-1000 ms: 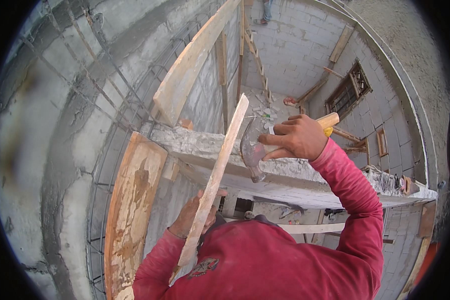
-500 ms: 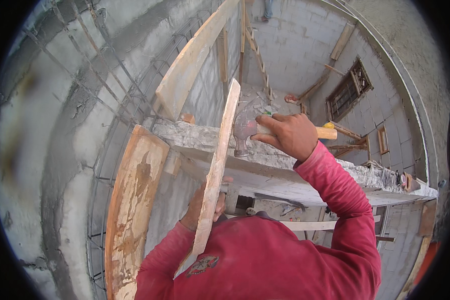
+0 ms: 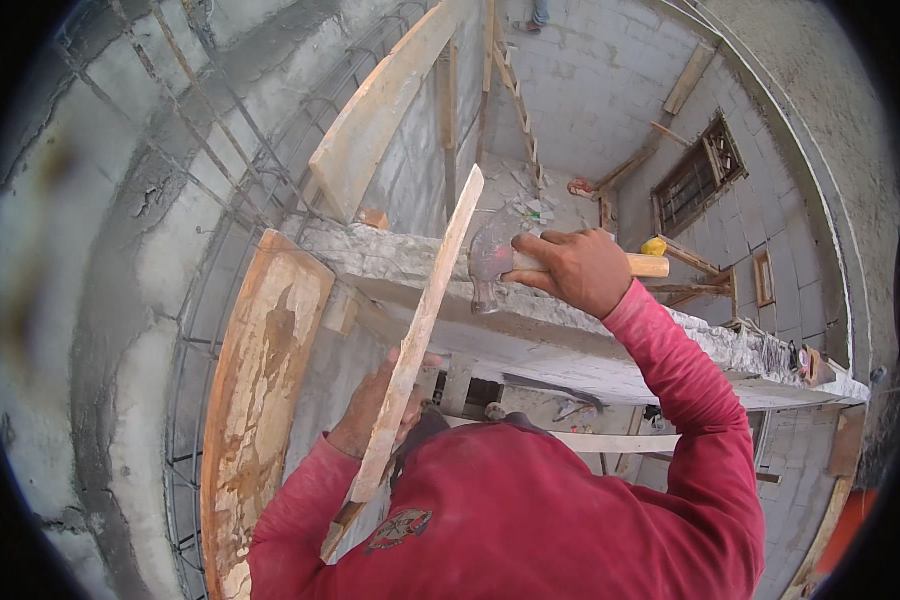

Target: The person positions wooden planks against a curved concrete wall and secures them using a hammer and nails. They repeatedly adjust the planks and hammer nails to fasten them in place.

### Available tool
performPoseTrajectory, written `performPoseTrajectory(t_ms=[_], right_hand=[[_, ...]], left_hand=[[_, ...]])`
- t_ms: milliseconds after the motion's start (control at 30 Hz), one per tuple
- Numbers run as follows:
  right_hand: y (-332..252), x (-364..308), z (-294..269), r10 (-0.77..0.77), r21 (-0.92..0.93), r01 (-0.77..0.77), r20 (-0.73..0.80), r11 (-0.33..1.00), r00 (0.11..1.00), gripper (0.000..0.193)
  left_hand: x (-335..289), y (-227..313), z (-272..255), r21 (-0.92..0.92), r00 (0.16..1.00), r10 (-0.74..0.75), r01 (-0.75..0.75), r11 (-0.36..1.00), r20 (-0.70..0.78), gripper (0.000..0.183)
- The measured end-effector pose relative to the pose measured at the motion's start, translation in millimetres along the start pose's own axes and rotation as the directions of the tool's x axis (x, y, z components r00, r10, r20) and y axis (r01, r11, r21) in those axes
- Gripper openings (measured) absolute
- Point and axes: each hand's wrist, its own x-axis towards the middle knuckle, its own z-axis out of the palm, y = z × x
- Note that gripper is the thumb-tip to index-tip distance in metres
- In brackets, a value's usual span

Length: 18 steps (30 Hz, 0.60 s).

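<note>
My right hand (image 3: 582, 268) is closed round the wooden handle of a hammer (image 3: 491, 262), whose worn metal head hangs over the rough top of a concrete wall ledge (image 3: 410, 268). A long, narrow wooden strip (image 3: 415, 345) slants up in front of me, its pointed top just left of the hammer head. Behind the strip's lower half, my left hand (image 3: 362, 408) grips it, with some fingers hidden by the wood. The strip's lower end lies against my red shirt.
A wide stained board (image 3: 268, 400) stands at the left beside steel rebar (image 3: 225, 130). Another board (image 3: 385, 100) rises beyond the ledge. Far below are a block-walled room, a barred window (image 3: 698, 172) and timber props. Someone's foot (image 3: 527, 27) shows at the top.
My left hand and the strip's lower end have shifted left and slightly down. The hammer stays in my right hand at nearly the same place.
</note>
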Motion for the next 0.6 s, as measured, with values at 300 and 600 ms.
performPoseTrajectory(t_ms=[300,600], right_hand=[[-31.7,-8.8,27.1,0.134,0.017,-0.134,0.009,0.991,0.991,0.046],[-36.7,2.0,36.3,0.187,0.049,-0.186,-0.012,0.981,0.982,0.044]], left_hand=[[0.3,-1.0,13.2,-0.047,0.987,-0.068,0.061,0.997,-0.149,0.055],[8.8,-19.5,-6.0,-0.162,1.000,-0.022,0.020,0.987,-0.007,0.064]])
